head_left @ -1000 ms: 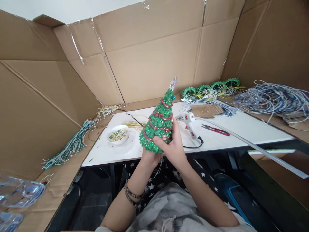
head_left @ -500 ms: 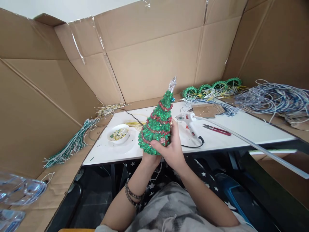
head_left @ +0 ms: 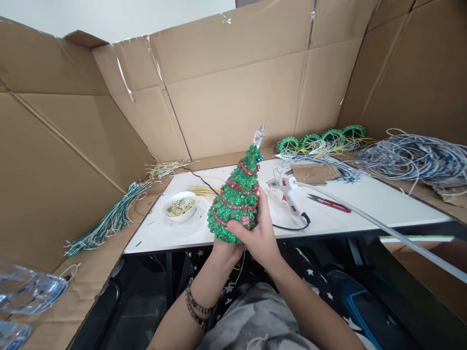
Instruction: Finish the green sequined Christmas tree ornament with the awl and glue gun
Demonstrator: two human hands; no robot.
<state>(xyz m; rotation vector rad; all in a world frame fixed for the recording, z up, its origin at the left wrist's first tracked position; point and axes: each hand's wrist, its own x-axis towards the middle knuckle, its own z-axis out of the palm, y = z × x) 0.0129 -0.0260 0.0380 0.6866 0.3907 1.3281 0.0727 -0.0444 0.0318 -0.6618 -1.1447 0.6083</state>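
A glittery green toy Christmas tree point(head_left: 235, 199) with red garlands and a clear tip leans slightly right above the front edge of the table. My right hand point(head_left: 260, 231) is wrapped round its lower right side, thumb across the front. Beneath the base is my left hand point(head_left: 228, 249), its fingers mostly hidden by the tree; it appears to hold the tree from below. A thin white wire point(head_left: 241, 267) hangs under the tree. Right of the tree, a white glue gun point(head_left: 290, 192) with a long glue stick lies on the table.
Left of the tree stands a white bowl point(head_left: 179, 206) of wire scraps on the white table point(head_left: 146, 238). Red-handled snips point(head_left: 330, 203) lie beyond the glue gun. Wire bundles point(head_left: 416, 153) and green rings point(head_left: 321, 138) line the back right. Cardboard walls point(head_left: 237, 97) surround the table.
The view has tilted a little, so the tree and table sit slightly lower in the picture. Both hands keep the same hold on the tree.
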